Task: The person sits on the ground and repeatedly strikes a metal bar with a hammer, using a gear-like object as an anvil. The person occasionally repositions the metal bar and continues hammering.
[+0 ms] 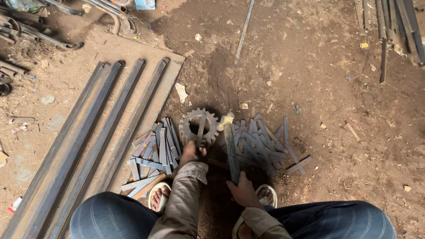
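Near the middle of the dirt floor, the left hand pinches a short flat metal strip laid across a toothed gear that serves as an anvil. The right hand has its fingers wrapped tight around a hammer, head resting just right of the gear. The step looks like hammering the strip; a strike would call for lifting the hammer. 2 piles of strips flank the gear, left and right.
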